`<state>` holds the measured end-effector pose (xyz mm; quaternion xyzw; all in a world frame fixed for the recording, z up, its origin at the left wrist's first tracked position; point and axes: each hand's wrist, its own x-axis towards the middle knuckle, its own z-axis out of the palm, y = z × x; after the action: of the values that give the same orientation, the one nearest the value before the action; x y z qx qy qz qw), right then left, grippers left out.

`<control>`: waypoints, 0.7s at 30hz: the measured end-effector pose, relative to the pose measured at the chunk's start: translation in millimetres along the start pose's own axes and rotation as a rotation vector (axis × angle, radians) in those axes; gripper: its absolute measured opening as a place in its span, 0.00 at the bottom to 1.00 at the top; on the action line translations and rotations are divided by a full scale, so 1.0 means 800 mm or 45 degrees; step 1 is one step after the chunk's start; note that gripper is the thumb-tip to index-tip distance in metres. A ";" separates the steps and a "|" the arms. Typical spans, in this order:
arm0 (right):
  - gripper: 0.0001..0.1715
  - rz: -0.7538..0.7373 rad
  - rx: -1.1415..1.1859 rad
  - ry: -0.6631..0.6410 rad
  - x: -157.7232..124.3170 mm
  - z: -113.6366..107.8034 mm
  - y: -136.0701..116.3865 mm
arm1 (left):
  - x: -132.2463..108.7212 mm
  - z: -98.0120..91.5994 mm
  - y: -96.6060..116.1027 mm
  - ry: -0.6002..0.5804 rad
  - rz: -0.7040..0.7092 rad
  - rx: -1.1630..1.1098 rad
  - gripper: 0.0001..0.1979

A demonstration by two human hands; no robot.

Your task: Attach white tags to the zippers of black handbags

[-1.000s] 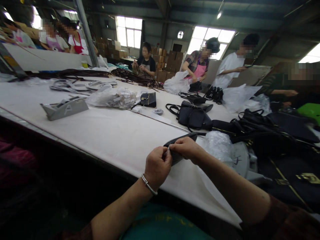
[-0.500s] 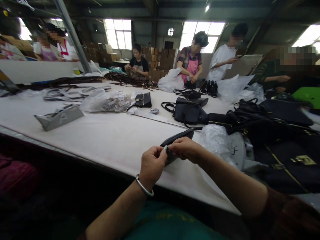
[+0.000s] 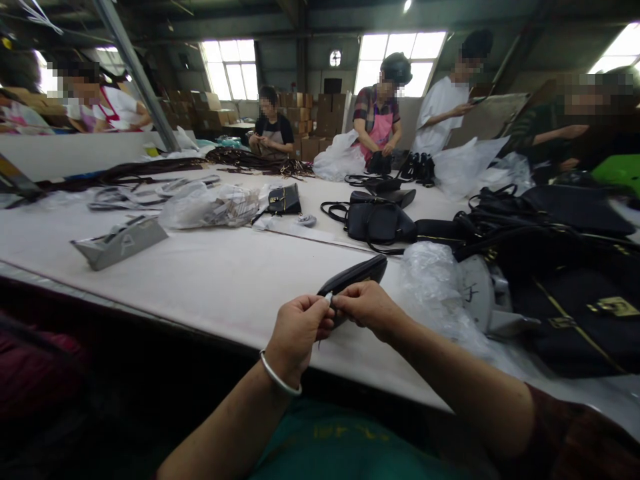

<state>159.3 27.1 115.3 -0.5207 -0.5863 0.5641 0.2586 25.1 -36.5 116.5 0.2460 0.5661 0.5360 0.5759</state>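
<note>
Both L hand [image 3: 300,330] & R hand [image 3: 370,308] are at near end of black pouch [image 3: 354,273], by near edge of table [image 3: 220,283]. L thumb/index pinch white bit [image 3: 329,297]; R fingertips closed right beside it, can't tell on what. Step: prob. fine fingertip work; next move calls for steady L, precise R.
</note>
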 end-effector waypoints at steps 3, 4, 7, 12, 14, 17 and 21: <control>0.10 -0.012 0.059 0.049 -0.004 0.007 0.004 | -0.002 0.000 -0.003 0.004 -0.016 -0.035 0.13; 0.11 -0.008 0.071 0.056 -0.005 0.009 0.006 | -0.003 0.000 -0.004 0.006 -0.021 -0.047 0.13; 0.15 0.025 0.066 0.081 -0.007 0.014 0.011 | -0.005 0.001 -0.007 0.003 -0.024 -0.065 0.14; 0.19 -0.005 -0.017 0.127 -0.005 0.010 0.020 | -0.008 0.005 -0.012 0.004 0.021 -0.026 0.14; 0.19 -0.042 -0.114 0.112 -0.005 0.001 0.020 | -0.009 0.006 -0.014 0.004 0.053 -0.005 0.14; 0.16 -0.082 -0.186 0.142 -0.008 -0.016 0.017 | -0.008 0.008 -0.016 0.004 0.089 0.010 0.13; 0.16 -0.164 -0.155 0.297 -0.019 -0.025 0.009 | -0.006 0.009 -0.020 -0.001 0.129 0.016 0.11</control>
<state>184.6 19.7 117.8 -0.5587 -0.6177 0.4454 0.3286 37.9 -43.5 105.6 0.2782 0.5561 0.5607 0.5468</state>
